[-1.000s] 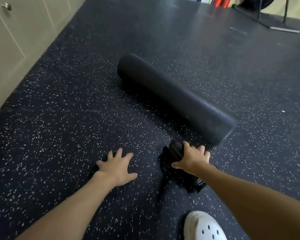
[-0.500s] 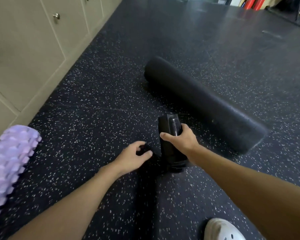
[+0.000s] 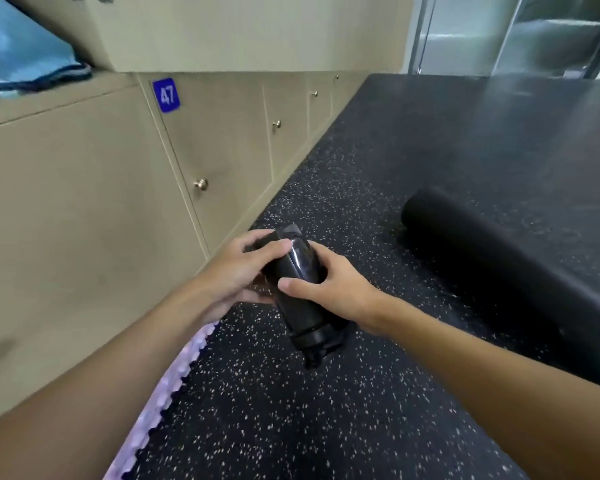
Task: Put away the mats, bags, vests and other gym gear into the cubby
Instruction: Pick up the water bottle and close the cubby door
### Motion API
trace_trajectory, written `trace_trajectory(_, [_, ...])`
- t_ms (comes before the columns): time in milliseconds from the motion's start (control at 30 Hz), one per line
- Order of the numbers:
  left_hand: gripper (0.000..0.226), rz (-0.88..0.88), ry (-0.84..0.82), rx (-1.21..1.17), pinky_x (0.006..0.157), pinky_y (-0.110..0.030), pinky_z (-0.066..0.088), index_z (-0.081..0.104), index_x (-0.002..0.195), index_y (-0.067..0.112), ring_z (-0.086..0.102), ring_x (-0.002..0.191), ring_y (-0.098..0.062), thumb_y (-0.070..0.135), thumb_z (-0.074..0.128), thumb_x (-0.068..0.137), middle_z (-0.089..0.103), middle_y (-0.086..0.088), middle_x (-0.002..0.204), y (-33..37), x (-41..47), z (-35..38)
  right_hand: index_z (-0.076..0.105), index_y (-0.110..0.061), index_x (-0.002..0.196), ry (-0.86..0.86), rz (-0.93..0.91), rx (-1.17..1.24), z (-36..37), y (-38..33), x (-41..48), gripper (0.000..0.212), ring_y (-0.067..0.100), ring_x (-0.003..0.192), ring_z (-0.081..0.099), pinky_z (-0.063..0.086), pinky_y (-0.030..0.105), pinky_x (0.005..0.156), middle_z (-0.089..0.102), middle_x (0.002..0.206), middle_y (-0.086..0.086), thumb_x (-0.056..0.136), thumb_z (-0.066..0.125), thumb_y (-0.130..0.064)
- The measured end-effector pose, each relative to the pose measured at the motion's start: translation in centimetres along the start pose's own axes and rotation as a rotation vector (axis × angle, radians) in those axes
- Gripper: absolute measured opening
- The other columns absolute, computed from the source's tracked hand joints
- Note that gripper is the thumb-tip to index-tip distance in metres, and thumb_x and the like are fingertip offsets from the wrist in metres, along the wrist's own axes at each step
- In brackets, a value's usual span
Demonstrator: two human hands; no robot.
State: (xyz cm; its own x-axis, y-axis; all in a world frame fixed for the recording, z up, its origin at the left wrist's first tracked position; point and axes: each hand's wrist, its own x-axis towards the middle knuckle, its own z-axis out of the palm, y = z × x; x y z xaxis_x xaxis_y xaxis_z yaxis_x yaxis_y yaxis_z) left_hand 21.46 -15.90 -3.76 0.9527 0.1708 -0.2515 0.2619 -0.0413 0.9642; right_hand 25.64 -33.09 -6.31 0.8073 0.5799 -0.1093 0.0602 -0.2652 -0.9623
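Speckled floor [image 3: 326,427] held black roller [image 3: 499,265] and purple roller [image 3: 174,382] unstowed; left hand [image 3: 236,271] and right hand [image 3: 336,289] curled round the bottle [image 3: 302,313].

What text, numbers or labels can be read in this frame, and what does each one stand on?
"47": white digits on a blue square label, at the upper left corner of a beige locker door.
Nothing else can be read: the black cylinder held in the left hand and right hand shows only glare, and the black foam roller shows no print.
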Motion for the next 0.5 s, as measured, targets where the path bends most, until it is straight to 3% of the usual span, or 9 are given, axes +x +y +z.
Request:
trace_trajectory(133, [0.023,0.081,0.186,-0.046,0.07,-0.047,0.062,0.069,0.111,0.024,0.074,0.085,-0.03,0.029,0.07,0.089,0.075,-0.009,0.103,3.0,-2.5,-3.9,0.057,-0.029,0.126,-0.023,-0.097,-0.048,1.7,-4.0,1.6,0.05,0.008,0.101,0.066,0.054,0.02,0.084,0.067,0.113,-0.009,0.081,0.078,-0.035])
trace_trajectory(267, [0.016,0.157,0.36,-0.191,0.071,-0.05,0.061,0.066,0.108,0.022,0.073,0.093,-0.034,0.025,0.064,0.092,0.07,-0.01,0.109,6.1,-5.2,-8.3,0.049,-0.027,0.138,0.101,-0.183,-0.167,3.2,-8.1,3.5,0.075,0.013,0.115,0.057,0.045,0.034,0.103,0.057,0.128,-0.005,0.073,0.08,-0.05])
trace_trajectory(333, [0.008,0.194,0.399,-0.307,0.071,-0.049,0.061,0.061,0.103,0.023,0.07,0.096,-0.035,0.025,0.06,0.094,0.065,-0.011,0.11,7.6,-6.5,-10.3,0.035,-0.021,0.146,0.155,-0.2,-0.003,4.6,-10.3,4.3,0.086,0.021,0.118,0.056,0.047,0.034,0.101,0.052,0.132,0.004,0.076,0.08,-0.042])
trace_trajectory(400, [0.022,0.227,0.422,-0.432,0.072,-0.049,0.061,0.056,0.115,0.018,0.069,0.098,-0.036,0.026,0.059,0.094,0.061,-0.014,0.116,8.8,-7.5,-12.0,0.025,-0.021,0.149,0.166,-0.175,0.202,6.4,-12.7,5.2,0.097,0.021,0.122,0.055,0.049,0.035,0.096,0.049,0.135,0.001,0.074,0.082,-0.042])
trace_trajectory(433, [0.033,0.242,0.432,-0.501,0.072,-0.049,0.061,0.052,0.124,0.015,0.068,0.101,-0.037,0.026,0.06,0.094,0.06,-0.016,0.119,9.3,-8.0,-12.7,0.027,-0.022,0.148,0.142,-0.161,0.312,7.2,-13.8,5.7,0.095,0.021,0.122,0.056,0.051,0.036,0.094,0.049,0.138,0.0,0.073,0.082,-0.043])
trace_trajectory(500, [0.046,0.27,0.449,-0.622,0.074,-0.051,0.06,0.047,0.133,0.012,0.067,0.105,-0.04,0.027,0.061,0.092,0.059,-0.019,0.123,10.5,-9.1,-14.0,0.046,-0.016,0.134,0.052,-0.148,0.49,8.6,-16.5,6.2,0.065,0.018,0.109,0.066,0.057,0.033,0.083,0.062,0.13,0.003,0.081,0.077,-0.036])
